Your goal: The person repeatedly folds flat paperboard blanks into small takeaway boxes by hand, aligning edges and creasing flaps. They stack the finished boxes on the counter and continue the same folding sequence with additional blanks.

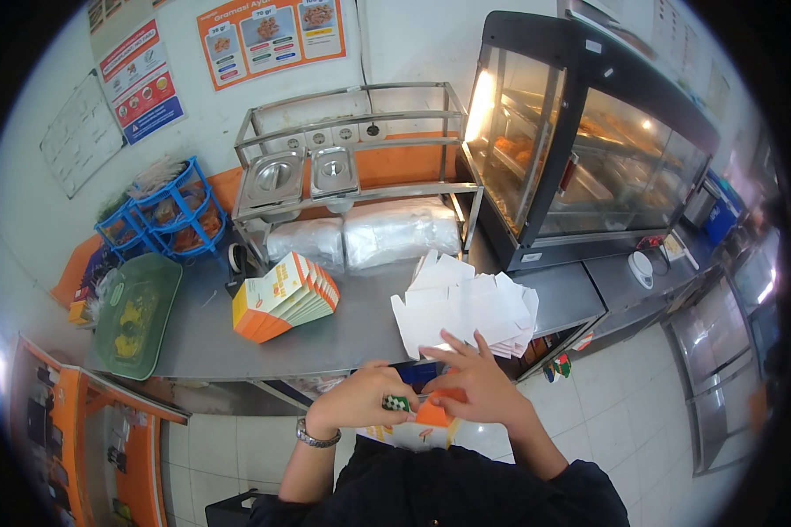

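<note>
Close to my body, at the front edge of the metal counter, is a paper food box [433, 415] with orange, white, yellow and green printed sides. My left hand [366, 397] curls around its left side, a watch on the wrist. Over the box's right side is my right hand [477, 386], its fingers spread and the thumb touching the orange part. Just beyond the right fingertips lies a pile of flat white carton blanks [466, 307]. To the left, a fanned stack of folded printed boxes [286, 297] stands on the counter. My body hides the lower part of the held box.
A green tray [139, 318] stands at the counter's left end beside blue baskets [177, 211]. Behind the stacks, a metal rack [351, 191] holds lidded pans, with plastic-wrapped packs [402, 233] below. A lit glass food warmer [589, 149] occupies the right, near a small white scale [641, 270].
</note>
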`<state>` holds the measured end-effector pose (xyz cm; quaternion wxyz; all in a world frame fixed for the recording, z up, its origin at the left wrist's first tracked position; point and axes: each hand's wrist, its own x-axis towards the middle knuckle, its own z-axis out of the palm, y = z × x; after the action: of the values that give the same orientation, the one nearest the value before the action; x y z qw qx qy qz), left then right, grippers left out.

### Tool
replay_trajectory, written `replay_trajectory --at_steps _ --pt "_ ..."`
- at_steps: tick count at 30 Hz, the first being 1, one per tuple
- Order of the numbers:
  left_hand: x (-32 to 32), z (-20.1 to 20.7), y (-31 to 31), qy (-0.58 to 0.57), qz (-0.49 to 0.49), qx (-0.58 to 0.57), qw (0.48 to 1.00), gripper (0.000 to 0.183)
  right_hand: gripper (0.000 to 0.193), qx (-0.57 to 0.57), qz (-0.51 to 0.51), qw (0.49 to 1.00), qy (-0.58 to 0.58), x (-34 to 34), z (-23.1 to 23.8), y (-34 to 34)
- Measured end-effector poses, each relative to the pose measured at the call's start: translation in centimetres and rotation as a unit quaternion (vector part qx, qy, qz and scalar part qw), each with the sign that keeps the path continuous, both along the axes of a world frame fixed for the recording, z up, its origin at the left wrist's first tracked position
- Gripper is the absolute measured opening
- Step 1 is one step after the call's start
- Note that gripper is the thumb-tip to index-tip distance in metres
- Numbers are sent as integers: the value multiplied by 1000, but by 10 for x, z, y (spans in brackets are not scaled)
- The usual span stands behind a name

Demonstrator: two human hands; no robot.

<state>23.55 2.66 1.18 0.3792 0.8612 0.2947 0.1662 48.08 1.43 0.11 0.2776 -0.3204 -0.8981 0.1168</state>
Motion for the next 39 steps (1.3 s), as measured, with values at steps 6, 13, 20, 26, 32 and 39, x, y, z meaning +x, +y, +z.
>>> replay_trajectory --at_steps 6,13,20,26,32,39 --pt "-4 7 -4 29 9 8 1000 13 18 -265 75 959 67 -3 -6 10" --pt "1 9 -15 23 1 73 997 11 14 -292 37 945 139 1 -16 10" --pt "-4 -9 6 46 34 -46 997 11 12 -318 29 931 174 3 -10 6" --pt "8 -21 26 60 13 -76 995 16 8 -176 77 971 141 -4 -14 7" --pt "29 -7 33 84 -53 -45 994 18 7 -60 86 989 107 -6 -17 -1" --pt "38 -1 37 65 -90 15 994 18 5 -37 63 995 70 4 -6 -5"
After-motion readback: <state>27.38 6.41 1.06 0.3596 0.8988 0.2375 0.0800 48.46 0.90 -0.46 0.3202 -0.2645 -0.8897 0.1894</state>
